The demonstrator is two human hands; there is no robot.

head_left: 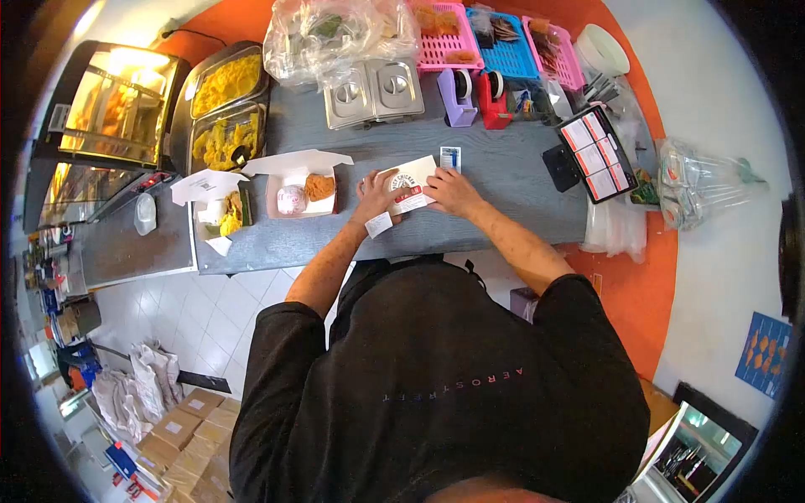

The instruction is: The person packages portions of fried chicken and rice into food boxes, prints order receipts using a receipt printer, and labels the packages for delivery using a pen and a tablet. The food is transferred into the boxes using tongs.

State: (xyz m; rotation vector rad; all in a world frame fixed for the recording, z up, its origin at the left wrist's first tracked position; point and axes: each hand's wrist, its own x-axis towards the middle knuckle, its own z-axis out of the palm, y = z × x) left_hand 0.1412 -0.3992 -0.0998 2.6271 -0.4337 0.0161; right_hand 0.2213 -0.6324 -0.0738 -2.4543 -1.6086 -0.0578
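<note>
holds a white printed chicken box [412, 188], its lid down, between both bare hands near the front edge of a dark grey counter [520, 210]. grips the left end with the left hand [377, 197], fingers bent close against the cardboard, and the right end with the right hand [454, 194], fingers likewise drawn in on the box. wears a black t-shirt [436, 335]. works with a small white slip [379, 225] just below the left hand and a blue-and-white sachet [450, 157] just beyond the right. shares the counter, to the left, with an open box [302, 163] containing a round wrapped parcel [292, 200] and a fried piece [319, 187], and, farther left, with a second open box [206, 184] containing yellow food. faces two lidded steel containers [373, 94], a purple tape dispenser [457, 101] and a red tape dispenser [493, 105], set before pink and blue baskets [511, 63]. stands between a tablet [598, 155] at right and, at far left, a lit display cabinet [109, 109].
</note>
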